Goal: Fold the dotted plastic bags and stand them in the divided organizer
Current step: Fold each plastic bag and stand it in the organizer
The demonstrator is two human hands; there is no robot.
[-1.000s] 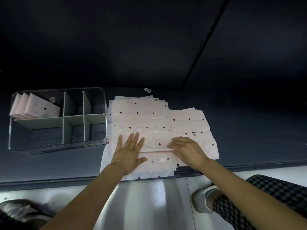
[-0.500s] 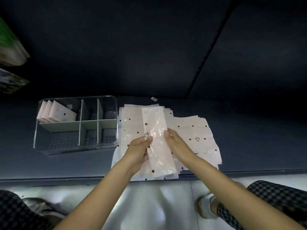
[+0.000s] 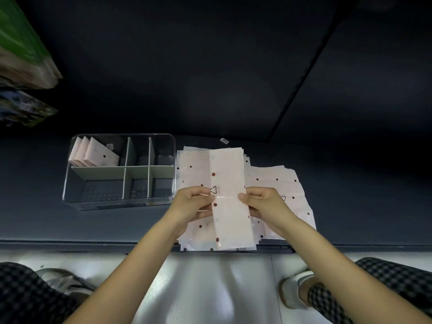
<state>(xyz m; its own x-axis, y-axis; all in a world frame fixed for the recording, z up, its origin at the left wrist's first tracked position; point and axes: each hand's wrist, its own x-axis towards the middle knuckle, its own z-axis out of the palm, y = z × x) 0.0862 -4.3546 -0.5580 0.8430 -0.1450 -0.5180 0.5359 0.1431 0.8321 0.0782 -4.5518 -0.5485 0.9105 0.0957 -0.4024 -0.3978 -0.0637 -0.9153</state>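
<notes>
A pale pink dotted plastic bag (image 3: pixel 230 183), folded into a long narrow strip, is held upright between both hands above the stack. My left hand (image 3: pixel 195 203) pinches its left edge at mid-height and my right hand (image 3: pixel 264 203) pinches its right edge. Under it lies a spread stack of flat dotted bags (image 3: pixel 278 188) on the dark surface. The clear divided organizer (image 3: pixel 70 181) stands to the left, with three folded bags (image 3: pixel 93 154) leaning in its far-left compartment; its other compartments hold nothing.
A small white label (image 3: pixel 225 140) lies on the dark surface behind the stack. Colourful packages (image 3: pixel 21 57) hang at the upper left. The surface's front edge (image 3: pixel 93 245) runs just below the stack, with pale floor, my checked trousers and shoes beneath.
Both hands pressed a bag flat on the stack a second ago. They have since lifted it as a narrow strip and straightened it upright between them.
</notes>
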